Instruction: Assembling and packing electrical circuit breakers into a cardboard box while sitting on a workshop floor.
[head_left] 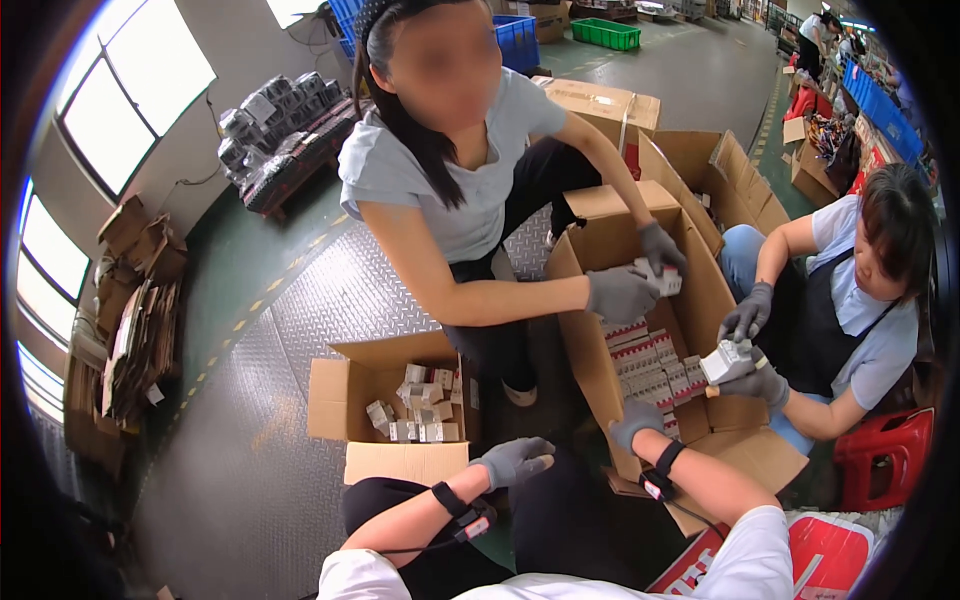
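Observation:
My left hand point(516, 462), in a grey glove, rests near my knee beside the small carton. Its fingers are loosely stretched and nothing shows in them. My right hand point(640, 418), gloved too, reaches over the near side of the tall carton point(583, 355), close to the rows of white circuit breakers point(650, 368) with red parts. Its fingertips are hard to make out, so a grip cannot be told. In the small carton point(394, 350) at left lie several loose white circuit breakers point(428, 390). Both my wrists carry black straps with small devices.
Across from me, a person's gloved hands point(625, 290) hold white breakers over the tall carton. A second person at right holds a white breaker block point(727, 362). Behind stands another open carton point(745, 190). A red stool point(885, 458) is at right; flattened cardboard point(135, 340) leans far left.

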